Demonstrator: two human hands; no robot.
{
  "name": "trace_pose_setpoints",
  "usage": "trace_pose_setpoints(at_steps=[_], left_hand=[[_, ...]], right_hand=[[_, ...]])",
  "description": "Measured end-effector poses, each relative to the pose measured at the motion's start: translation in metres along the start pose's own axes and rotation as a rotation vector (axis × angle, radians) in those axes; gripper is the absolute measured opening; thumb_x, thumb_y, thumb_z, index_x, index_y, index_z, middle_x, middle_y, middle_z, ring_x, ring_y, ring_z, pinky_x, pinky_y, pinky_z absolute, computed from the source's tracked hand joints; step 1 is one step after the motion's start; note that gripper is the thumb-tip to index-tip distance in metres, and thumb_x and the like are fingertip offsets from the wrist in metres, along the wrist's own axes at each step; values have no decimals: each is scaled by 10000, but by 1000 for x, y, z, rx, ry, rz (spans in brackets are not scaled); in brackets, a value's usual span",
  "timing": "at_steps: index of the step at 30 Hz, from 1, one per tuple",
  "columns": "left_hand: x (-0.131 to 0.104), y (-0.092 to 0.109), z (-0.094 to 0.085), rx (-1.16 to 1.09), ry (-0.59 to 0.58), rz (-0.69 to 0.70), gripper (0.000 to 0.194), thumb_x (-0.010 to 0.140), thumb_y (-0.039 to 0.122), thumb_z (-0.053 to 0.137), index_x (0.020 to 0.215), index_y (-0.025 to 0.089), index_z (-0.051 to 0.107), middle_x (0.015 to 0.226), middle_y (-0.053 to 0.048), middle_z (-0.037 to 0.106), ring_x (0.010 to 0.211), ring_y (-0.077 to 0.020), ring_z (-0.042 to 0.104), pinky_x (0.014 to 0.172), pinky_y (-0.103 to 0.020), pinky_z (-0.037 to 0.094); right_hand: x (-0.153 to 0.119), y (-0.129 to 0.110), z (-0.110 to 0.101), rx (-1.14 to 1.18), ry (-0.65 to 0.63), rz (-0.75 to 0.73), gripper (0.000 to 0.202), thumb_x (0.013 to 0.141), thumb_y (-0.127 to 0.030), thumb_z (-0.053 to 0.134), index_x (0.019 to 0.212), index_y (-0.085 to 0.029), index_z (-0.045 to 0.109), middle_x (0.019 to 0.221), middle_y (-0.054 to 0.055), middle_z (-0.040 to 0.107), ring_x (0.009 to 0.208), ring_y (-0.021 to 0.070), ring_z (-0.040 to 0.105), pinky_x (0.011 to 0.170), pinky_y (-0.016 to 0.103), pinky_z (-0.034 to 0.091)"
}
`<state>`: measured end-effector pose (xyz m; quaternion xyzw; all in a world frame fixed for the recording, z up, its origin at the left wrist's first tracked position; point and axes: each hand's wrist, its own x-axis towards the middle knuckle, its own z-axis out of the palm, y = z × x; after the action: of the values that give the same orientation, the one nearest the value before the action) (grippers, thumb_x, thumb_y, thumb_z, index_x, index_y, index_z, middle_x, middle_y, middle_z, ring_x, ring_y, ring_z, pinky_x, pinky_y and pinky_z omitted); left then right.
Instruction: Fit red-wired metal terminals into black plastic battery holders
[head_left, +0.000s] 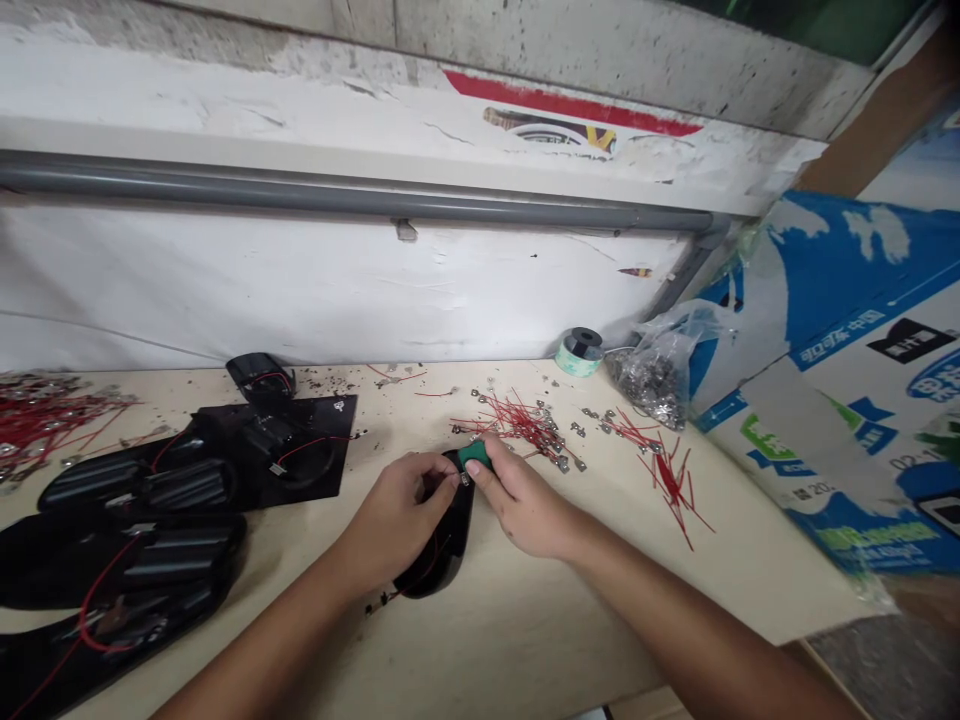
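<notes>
A black plastic housing (pixel 448 555) lies on the table below my hands, with a thin red wire inside and a small connector at its near end. My left hand (pixel 397 515) is over its left side, thumb and forefinger pinched together at its far end. What they pinch is too small to make out. My right hand (pixel 525 500) grips a short green piece (pixel 474 456), perhaps a handle, between thumb and fingers at the housing's far end. A bit of metal shows just under it. Beyond my hands lie red wires with metal tabs (pixel 525 420).
More black housings (pixel 180 485) with red wires cover the left side, beside a red wire heap (pixel 52 415). To the right lie loose red wires (pixel 671 480), a tape roll (pixel 580 352) and a bag of metal parts (pixel 652 375). A blue-white carton (pixel 862 370) borders the table.
</notes>
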<state>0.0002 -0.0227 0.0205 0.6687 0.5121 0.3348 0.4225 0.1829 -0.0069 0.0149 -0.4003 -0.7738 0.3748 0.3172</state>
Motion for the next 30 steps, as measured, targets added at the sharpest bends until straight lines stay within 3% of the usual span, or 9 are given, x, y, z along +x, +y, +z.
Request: trace_pose_setpoints(at_steps=[4, 10, 19, 30], left_hand=[[-1, 0, 0, -13, -20, 14, 242, 917, 359, 530, 853, 168, 665, 800, -9, 641, 771, -172, 549, 714, -273, 421], [-2, 2, -1, -5, -21, 9, 242, 921, 350, 521, 850, 171, 667, 779, -4, 635, 746, -166, 542, 692, -268, 418], [0, -2, 0, 68, 9, 30, 249, 925, 368, 518, 857, 190, 679, 804, -10, 662, 773, -178, 571, 716, -283, 429], [-1, -5, 0, 111, 27, 54, 232, 909, 354, 535, 842, 191, 686, 799, -14, 671, 773, -183, 582, 716, -285, 434]], right_hand=[[-2, 0, -1, -77, -54, 6, 252, 1061, -358, 335, 1137, -190, 507, 1060, 102, 603, 1008, 242, 573, 892, 395, 457], [-2, 1, -1, -179, -32, 9, 193, 1057, -330, 362, 975, -204, 482, 921, 60, 592, 858, 211, 566, 760, 342, 435], [-2, 0, 2, -258, -12, -10, 140, 1038, -268, 397, 944, -199, 474, 886, 61, 596, 812, 210, 566, 699, 317, 407], [-3, 2, 5, -177, 40, -19, 132, 1012, -253, 449, 929, -196, 534, 895, 55, 622, 838, 208, 583, 738, 315, 428]])
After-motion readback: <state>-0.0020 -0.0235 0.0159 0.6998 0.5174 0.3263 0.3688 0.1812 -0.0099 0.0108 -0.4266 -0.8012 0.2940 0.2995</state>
